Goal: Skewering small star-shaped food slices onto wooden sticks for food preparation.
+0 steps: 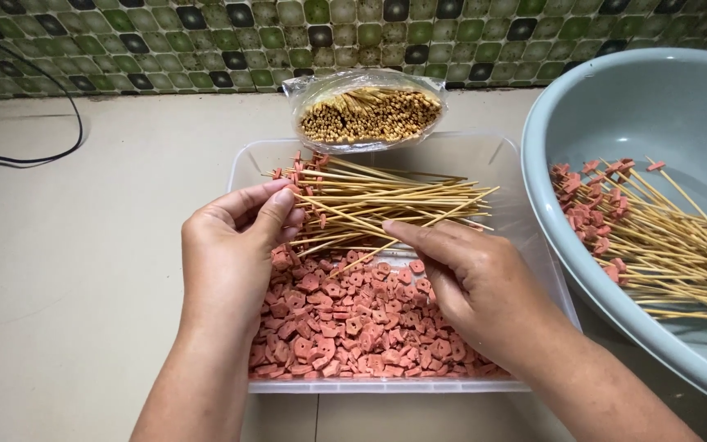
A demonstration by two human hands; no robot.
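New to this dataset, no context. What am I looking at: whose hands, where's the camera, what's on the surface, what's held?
No machine here: one camera on a person's head looks down at their own bare hands. The left hand and right hand both finger a bundle of bamboo skewers lying across a clear plastic tray of small pink sausage pieces. Behind it sits a bagged bundle of unused sticks. On the right, a grey basin holds skewers already tipped with pieces.

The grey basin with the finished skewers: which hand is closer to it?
Right. The right hand is over the clear tray beside the grey basin; the left hand is at the tray's far side.
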